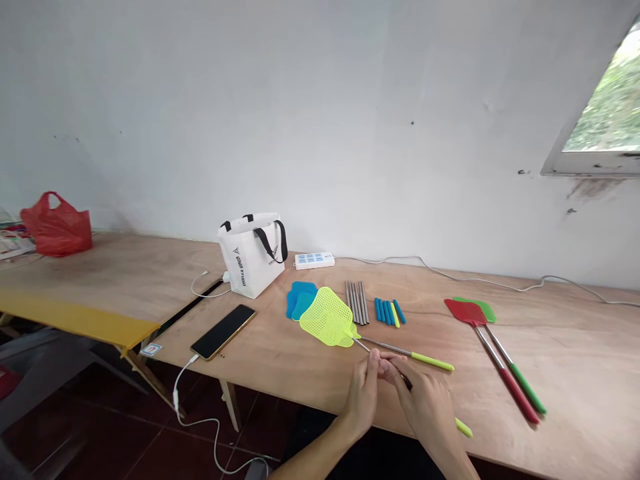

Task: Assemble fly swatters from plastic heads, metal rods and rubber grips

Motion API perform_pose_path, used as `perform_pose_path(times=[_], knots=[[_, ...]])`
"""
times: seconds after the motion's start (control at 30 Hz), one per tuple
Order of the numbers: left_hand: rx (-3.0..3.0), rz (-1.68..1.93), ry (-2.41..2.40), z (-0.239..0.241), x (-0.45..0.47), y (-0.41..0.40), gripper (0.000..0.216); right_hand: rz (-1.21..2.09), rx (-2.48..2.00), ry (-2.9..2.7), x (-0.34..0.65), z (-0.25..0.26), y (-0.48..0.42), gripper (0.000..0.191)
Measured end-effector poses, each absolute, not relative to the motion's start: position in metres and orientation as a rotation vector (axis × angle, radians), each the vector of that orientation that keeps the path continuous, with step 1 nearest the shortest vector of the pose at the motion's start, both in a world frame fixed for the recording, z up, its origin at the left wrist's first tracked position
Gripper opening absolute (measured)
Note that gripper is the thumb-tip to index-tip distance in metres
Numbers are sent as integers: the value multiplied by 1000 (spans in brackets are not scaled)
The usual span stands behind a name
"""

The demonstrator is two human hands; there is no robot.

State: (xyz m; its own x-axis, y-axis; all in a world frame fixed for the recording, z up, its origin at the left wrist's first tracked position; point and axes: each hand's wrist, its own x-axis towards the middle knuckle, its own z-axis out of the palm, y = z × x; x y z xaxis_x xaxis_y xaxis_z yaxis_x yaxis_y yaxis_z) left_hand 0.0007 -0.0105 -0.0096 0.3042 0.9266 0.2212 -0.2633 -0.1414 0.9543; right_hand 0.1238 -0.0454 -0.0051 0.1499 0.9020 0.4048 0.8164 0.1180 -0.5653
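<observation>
Both my hands are at the table's front edge, closed around the metal rod of a yellow-green fly swatter (326, 319). My left hand (364, 387) pinches the rod on the side toward the mesh head. Close against it, my right hand (423, 397) wraps the rod further back, and the yellow-green handle end pokes out behind it. Under the held swatter lies a second yellow-green fly swatter (433, 362), its head mostly covered. Blue swatter heads (303, 301) are stacked just behind. Several metal rods (357, 303) and several loose blue and yellow handle grips (390, 312) lie in rows beyond my hands.
A red fly swatter (507, 377) overlaps a green one (527, 387) at right. On the left lie a charging phone (223, 332), a white tote bag (253, 257) and a power strip (314, 261). A red plastic bag (57, 227) stands far left. A cable runs along the wall.
</observation>
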Motion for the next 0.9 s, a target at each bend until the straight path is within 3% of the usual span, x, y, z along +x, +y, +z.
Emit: perform_pose_path(times=[0.33,0.53,0.67,0.9], knots=[[1256,1139,714,-14,0,-1,62,597,-1442,-1809,164,-3,-34,40],[1116,1175,710,-25,3,5,72,599,-1438,-1856,175,0,-33,36],[1151,1002,838,-34,4,9,81,533,-1543,-1860,179,-1,-31,36],[1501,778,798,-49,2,10,69,351,-1645,-1920,187,-34,-17,32]])
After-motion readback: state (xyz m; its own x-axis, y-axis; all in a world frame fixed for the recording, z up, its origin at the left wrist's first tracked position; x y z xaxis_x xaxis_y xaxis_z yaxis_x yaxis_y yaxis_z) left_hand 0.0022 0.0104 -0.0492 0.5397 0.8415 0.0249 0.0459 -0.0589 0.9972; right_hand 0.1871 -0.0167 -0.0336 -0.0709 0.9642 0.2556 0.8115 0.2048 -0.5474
